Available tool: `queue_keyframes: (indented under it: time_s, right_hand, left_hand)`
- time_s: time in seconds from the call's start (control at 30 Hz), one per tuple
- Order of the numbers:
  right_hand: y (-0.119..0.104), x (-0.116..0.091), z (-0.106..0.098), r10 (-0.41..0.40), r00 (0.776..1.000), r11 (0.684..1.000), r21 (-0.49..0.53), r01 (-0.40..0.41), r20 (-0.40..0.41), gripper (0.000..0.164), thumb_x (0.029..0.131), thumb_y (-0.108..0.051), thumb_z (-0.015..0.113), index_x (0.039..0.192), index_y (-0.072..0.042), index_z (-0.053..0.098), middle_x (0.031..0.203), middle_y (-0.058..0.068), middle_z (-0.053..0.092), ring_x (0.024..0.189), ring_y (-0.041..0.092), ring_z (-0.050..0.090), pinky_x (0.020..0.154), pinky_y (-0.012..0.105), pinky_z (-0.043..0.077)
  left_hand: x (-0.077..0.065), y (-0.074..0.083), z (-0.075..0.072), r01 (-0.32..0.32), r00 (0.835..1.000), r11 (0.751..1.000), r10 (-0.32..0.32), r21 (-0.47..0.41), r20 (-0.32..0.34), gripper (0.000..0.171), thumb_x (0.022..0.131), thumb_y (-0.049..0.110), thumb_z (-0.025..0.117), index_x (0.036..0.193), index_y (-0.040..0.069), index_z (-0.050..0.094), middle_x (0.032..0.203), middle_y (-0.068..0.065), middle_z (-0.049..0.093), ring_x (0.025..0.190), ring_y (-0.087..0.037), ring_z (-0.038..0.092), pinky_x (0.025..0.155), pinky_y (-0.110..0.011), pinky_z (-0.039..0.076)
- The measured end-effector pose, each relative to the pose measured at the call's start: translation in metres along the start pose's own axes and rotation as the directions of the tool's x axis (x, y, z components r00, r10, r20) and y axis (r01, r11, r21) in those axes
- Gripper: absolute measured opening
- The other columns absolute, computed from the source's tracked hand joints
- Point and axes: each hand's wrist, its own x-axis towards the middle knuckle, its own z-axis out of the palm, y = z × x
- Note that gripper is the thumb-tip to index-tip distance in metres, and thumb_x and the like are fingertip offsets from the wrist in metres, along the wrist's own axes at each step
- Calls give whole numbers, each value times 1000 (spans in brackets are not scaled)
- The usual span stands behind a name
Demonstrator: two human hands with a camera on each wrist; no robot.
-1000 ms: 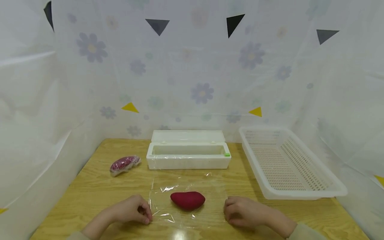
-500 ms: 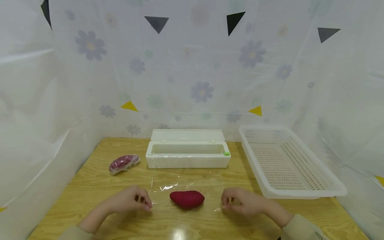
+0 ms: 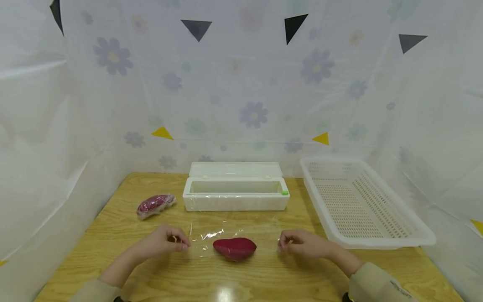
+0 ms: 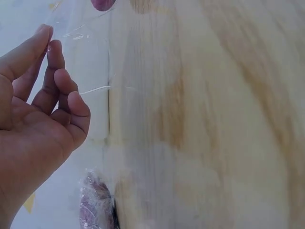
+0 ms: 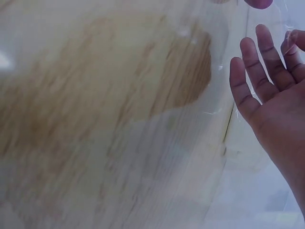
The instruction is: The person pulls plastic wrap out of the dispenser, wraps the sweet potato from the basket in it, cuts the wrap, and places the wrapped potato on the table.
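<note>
A dark red sweet potato (image 3: pixel 235 248) lies on the wooden table between both hands. Clear plastic wrap (image 3: pixel 213 234) stretches from the white dispenser box (image 3: pixel 236 203) toward me, under and around it. The left hand (image 3: pixel 164 243) pinches the wrap's near left corner between thumb and forefinger; in the left wrist view that pinch shows plainly, the other fingers loosely bent. On the other side the right hand (image 3: pixel 305 243) pinches the near right corner, its remaining fingers nearly straight in the right wrist view. Both hands are raised a little above the table.
At the back left lies a wrapped sweet potato (image 3: pixel 155 206). A white plastic basket (image 3: pixel 328 218) stands on the right. The dispenser's lid (image 3: pixel 235 169) is up, and a green slider (image 3: pixel 284 193) sits at its right end. Patterned sheeting surrounds the table (image 3: pixel 181 285).
Both hands have moved away from me and lifted slightly, carrying the near edge of the plastic wrap up toward the sweet potato. The sweet potato stays about where it was.
</note>
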Motion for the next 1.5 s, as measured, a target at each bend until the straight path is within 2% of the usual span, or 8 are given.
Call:
queue_keyframes:
  time_s: [0.2,0.47,0.6,0.77,0.9,1.13,1.3,1.5]
  right_hand:
    - [4,3,-1,22,1000,1000,19,-22,-19,9,95,-5,48,90,-4,56,89,19,62,81,10,57,69,24,50]
    - [5,8,-1,83,994,997,1,-83,-71,9,95,-10,52,91,-3,57,82,19,62,73,10,57,63,22,49]
    - [3,9,-1,128,988,991,-20,-130,-91,11,95,-11,53,92,-2,58,79,16,62,68,8,55,57,21,47]
    - [3,10,0,145,981,987,-54,-153,-131,11,95,-11,52,91,-2,59,77,15,62,68,12,56,59,21,47]
    - [3,12,1,152,976,983,-77,-166,-155,11,96,-12,52,90,-4,59,75,14,62,67,15,57,59,21,47]
    - [1,13,2,122,974,979,-137,-149,-189,8,93,-12,57,90,-6,60,77,5,62,68,2,53,59,21,47]
    - [0,17,0,118,959,948,-258,-185,-256,6,93,-13,59,92,-9,63,81,-7,61,73,0,51,62,20,46]
    - [-22,37,6,70,916,898,-374,-230,-394,10,93,-16,59,96,-10,66,86,-9,62,75,6,55,60,21,46]
  left_hand:
    - [1,-10,-3,86,995,995,-88,-56,-37,26,87,26,68,101,5,70,101,-6,69,88,-14,59,73,-25,46]
    - [-1,-7,-2,98,993,988,-105,-115,-58,26,87,20,67,102,-1,68,102,-15,67,81,-11,58,67,-24,48]
    - [0,-7,0,149,985,981,-159,-125,-71,28,88,23,67,103,0,68,98,-12,67,77,-14,56,64,-25,47]
    - [5,-11,2,189,974,976,-200,-106,-108,29,88,27,67,104,3,69,92,-7,67,76,-15,55,64,-25,46]
    - [8,-13,5,199,969,977,-207,-72,-138,27,88,27,67,102,4,70,86,-5,66,71,-14,54,60,-25,46]
    - [10,-9,10,195,964,981,-196,-21,-179,23,86,24,69,96,4,71,82,-3,65,69,-14,53,57,-24,45]
    - [11,-10,11,216,956,976,-215,-15,-199,22,85,24,69,95,5,71,82,-2,65,70,-14,53,58,-24,45]
    - [12,-13,11,209,958,977,-211,-29,-196,21,85,23,70,94,4,71,79,-2,65,65,-12,53,55,-23,45]
